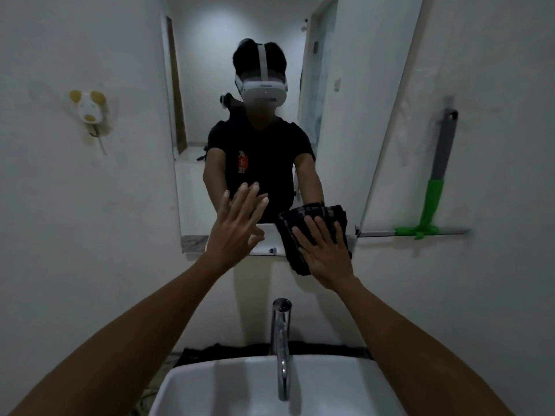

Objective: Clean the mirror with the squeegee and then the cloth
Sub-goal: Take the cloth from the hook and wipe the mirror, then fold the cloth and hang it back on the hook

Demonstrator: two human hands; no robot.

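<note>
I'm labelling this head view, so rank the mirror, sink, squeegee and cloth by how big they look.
1. Mirror, the largest.
2. Sink, cut off by the frame and nearest the camera, so it looks bigger than its share.
3 and 4. Squeegee and cloth look about alike; the right hand covers part of the cloth.

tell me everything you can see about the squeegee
The squeegee is not in use: it stands to the right of the mirror, away from both hands. It has a long grey handle on top, a bright green lower grip and a green crosspiece at the bottom. It stands almost upright, leaning slightly, its head on a narrow shelf fixed to the white wall, its top against that wall. It looks like plastic.
</note>
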